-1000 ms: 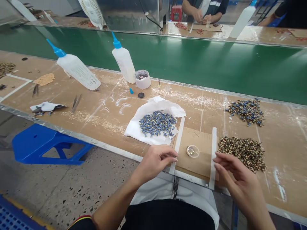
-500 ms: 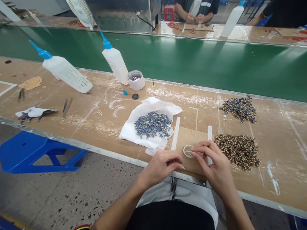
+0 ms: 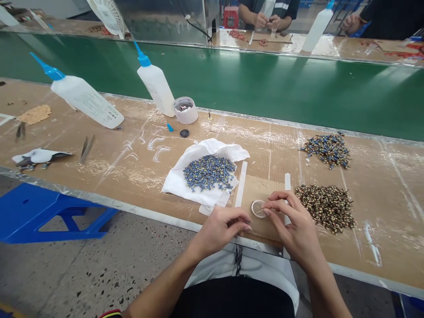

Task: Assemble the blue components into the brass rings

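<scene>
My right hand (image 3: 291, 221) pinches a thin, pale stick (image 3: 260, 211) between thumb and fingertips. Its tip is over a small round clear dish (image 3: 257, 208), which rests on a cardboard piece (image 3: 260, 187). Left of the dish, my left hand (image 3: 227, 227) has thumb and index finger brought close together; anything between them is too small to make out. Small blue-and-yellow parts (image 3: 209, 172) lie heaped on a white cloth (image 3: 175, 179) beyond my left hand. To the right of my right hand is a pile of small dark-and-cream parts (image 3: 326, 207).
Another heap of small blue-and-dark parts (image 3: 326, 150) lies farther back. White bottles with blue nozzles (image 3: 155, 86), a tape roll (image 3: 185, 110) and tweezers (image 3: 87, 149) are on the bench. A green conveyor belt (image 3: 251, 84) runs behind. Opposite, a person's hands (image 3: 267, 20) are at work.
The stick in my right hand has shifted slightly at the dish, and its angle has changed. My left hand stays nearly in place. The whole view has moved a little.
</scene>
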{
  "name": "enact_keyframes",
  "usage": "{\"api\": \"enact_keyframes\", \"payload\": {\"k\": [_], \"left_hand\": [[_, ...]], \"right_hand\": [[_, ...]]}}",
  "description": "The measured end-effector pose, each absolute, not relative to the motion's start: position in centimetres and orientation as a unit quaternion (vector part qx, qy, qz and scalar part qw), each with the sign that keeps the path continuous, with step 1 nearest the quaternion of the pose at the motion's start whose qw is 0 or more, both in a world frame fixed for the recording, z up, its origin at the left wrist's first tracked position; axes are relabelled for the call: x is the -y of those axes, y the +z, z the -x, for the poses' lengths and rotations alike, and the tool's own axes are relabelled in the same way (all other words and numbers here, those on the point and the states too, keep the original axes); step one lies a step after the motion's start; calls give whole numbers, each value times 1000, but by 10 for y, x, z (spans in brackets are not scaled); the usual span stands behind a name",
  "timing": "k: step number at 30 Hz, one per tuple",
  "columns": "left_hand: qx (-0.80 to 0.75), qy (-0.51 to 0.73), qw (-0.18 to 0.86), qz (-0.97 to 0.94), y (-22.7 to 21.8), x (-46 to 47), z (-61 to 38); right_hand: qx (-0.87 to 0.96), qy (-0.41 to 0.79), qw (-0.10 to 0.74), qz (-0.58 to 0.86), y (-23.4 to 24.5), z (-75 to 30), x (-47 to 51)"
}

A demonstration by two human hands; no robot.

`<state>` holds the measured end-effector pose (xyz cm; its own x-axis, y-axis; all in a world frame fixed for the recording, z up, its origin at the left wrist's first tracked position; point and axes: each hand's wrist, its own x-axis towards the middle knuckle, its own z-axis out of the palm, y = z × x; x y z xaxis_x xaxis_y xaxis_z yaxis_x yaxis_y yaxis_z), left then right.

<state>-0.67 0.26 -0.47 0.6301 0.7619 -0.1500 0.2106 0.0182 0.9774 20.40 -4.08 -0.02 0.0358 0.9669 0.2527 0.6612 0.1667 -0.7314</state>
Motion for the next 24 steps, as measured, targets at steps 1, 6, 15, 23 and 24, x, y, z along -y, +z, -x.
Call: {"api": "enact_keyframes", "payload": {"k": [1, 6, 15, 23, 24], "left_hand": [[-367, 218, 614, -664, -4, -2, 6], [-364, 211, 597, -683, -4, -2, 4], [-376, 222, 584, -684, -11, -3, 1], [-372, 219, 563, -705, -8, -4, 0], [-369, 218, 558, -710, -7, -4, 0]], "right_hand": [[649, 222, 390, 615, -1, -204, 41], [513, 278, 521, 623, -6, -199, 51], [491, 314, 524, 621, -4, -184, 75], [528, 302, 501, 616, -6, -182, 74], [530, 298, 500, 616, -6, -182, 73]]}}
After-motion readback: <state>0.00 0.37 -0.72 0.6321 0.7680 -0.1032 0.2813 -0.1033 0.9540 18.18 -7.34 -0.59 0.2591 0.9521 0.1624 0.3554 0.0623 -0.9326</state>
